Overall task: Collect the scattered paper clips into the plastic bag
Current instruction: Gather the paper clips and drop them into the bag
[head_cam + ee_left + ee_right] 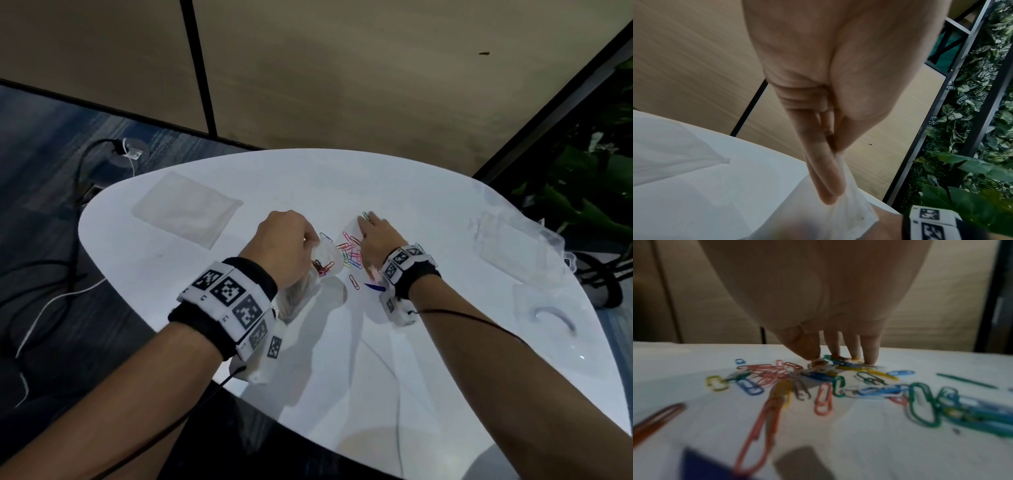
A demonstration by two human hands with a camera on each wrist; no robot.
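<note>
Nearest, left hand [284,246] pinching the rim of the plastic bag [322,263] — a few clips already inside. Just beyond, right hand [378,236], fingers [871,352] straight and together, pressing on the paper clips [818,381] heaped on the table [376,359]. Risk: a hasty sweep scattering clips — or the pinched mouth sagging closed.

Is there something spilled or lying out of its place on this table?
Yes. Coloured paper clips lie scattered loose on the white table, between the two hands. Some already sit in the plastic bag, which the left hand holds. The right hand touches the pile with straight fingers. Nothing looks damaged.
</note>
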